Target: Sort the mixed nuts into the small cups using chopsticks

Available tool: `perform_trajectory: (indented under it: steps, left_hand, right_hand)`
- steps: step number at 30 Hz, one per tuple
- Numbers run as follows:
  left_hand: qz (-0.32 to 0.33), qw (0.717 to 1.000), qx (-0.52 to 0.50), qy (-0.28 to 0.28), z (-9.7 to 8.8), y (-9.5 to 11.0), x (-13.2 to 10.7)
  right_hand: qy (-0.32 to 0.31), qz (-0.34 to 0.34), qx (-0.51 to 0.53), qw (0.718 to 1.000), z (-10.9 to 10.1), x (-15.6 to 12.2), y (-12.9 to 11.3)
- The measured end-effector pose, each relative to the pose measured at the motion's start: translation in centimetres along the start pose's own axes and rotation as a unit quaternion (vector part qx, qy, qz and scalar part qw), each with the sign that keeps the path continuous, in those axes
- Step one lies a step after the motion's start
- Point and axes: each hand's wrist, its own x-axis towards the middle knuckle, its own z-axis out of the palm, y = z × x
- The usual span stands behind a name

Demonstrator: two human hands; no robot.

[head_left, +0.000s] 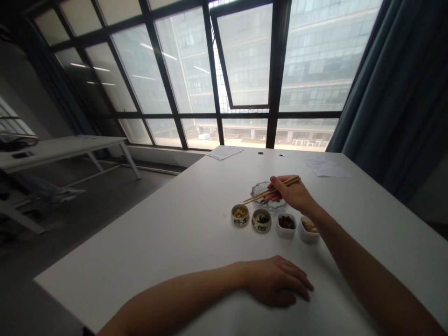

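My right hand grips a pair of wooden chopsticks, their tips just above the rim of a small round bowl with dark characters and pale brown bits inside. Beside it stands a matching bowl holding dark pieces. To the right come a white square cup of dark reddish pieces and another white cup of pale pieces, partly hidden by my right forearm. Behind them, a clear scalloped glass bowl is partly covered by my right hand. My left hand lies flat on the table, fingers stretched, holding nothing.
The white table reaches toward the windows. Paper sheets lie at its far left corner and more sheets at the far right. A dark round spot is near the far edge. Another table stands left; a curtain hangs right.
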Motion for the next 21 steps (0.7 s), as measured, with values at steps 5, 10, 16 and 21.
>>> perform_trajectory:
  steps: [5,10,16,21]
  left_hand:
    - [0.001,1.000,0.006,-0.002,0.1,-0.1,0.0]
    - [0.007,1.000,0.006,-0.005,0.1,-0.2,-0.2]
    - [0.017,1.000,0.008,0.006,0.2,-0.3,-0.2]
    - [0.024,1.000,0.009,0.010,0.4,-0.4,-0.3]
  right_hand:
    - [0.072,-0.040,0.000,0.997,-1.8,1.2,0.6]
    - [0.124,-0.018,-0.026,0.992,-2.4,3.2,4.0]
    - [0.113,-0.010,-0.060,0.992,-2.4,4.5,7.8]
    - [0.127,-0.020,-0.069,0.989,-2.3,4.6,8.5]
